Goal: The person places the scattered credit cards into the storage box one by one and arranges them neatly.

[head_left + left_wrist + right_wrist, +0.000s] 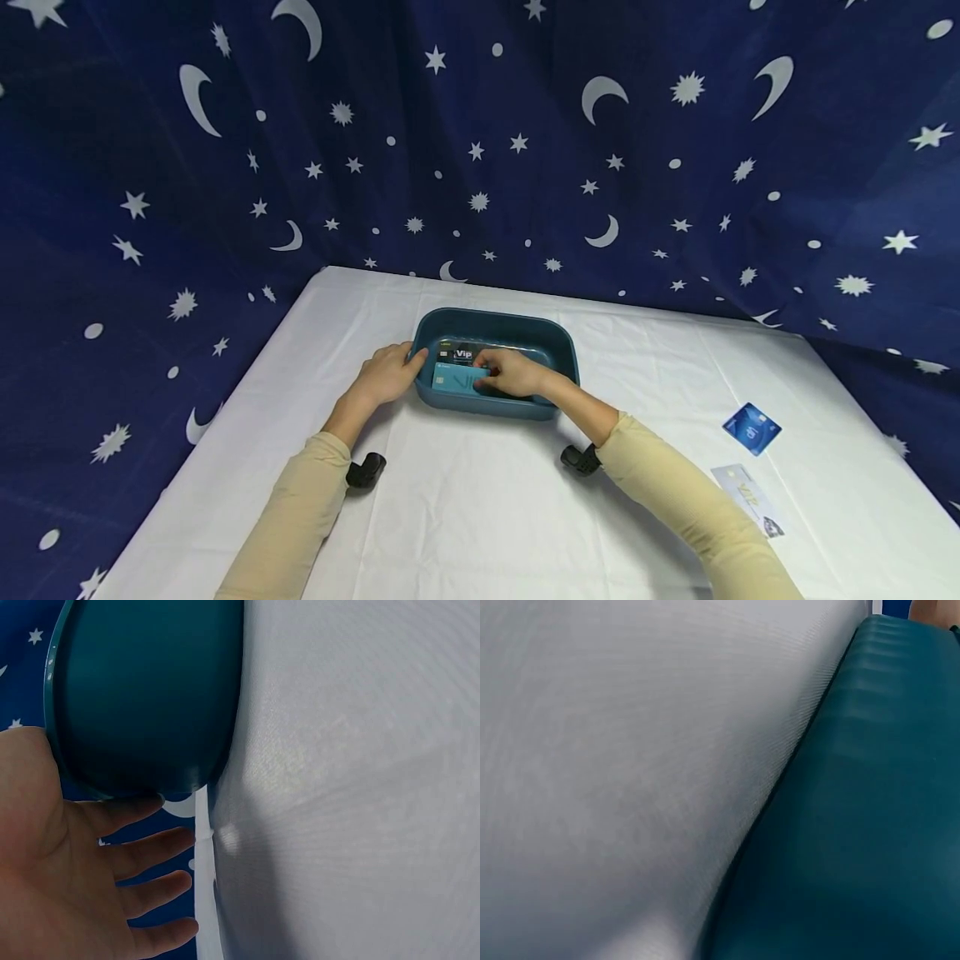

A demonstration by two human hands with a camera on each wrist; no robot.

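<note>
A teal oblong bin [491,406] stands on the white-covered table. My left hand [386,373] holds its left end, thumb over the rim and the other fingers outside. In the left wrist view those fingers [154,851] are spread below the bin's end wall [150,690]. Reaching inside, my right hand [513,372] pinches the right part of a light teal bank card [453,379]. Behind that card, on the bin floor, lies a black card marked Vip [457,352], partly covered. The right wrist view shows mainly the bin's outer side [855,802]; the right fingers are hidden there.
To the right on the table lie a blue bank card [752,429] and a silvery VIP card [747,500] nearer the front. A dark blue curtain [525,167] with moons and stars hangs behind the table. Black wrist devices [366,472] show beneath both forearms.
</note>
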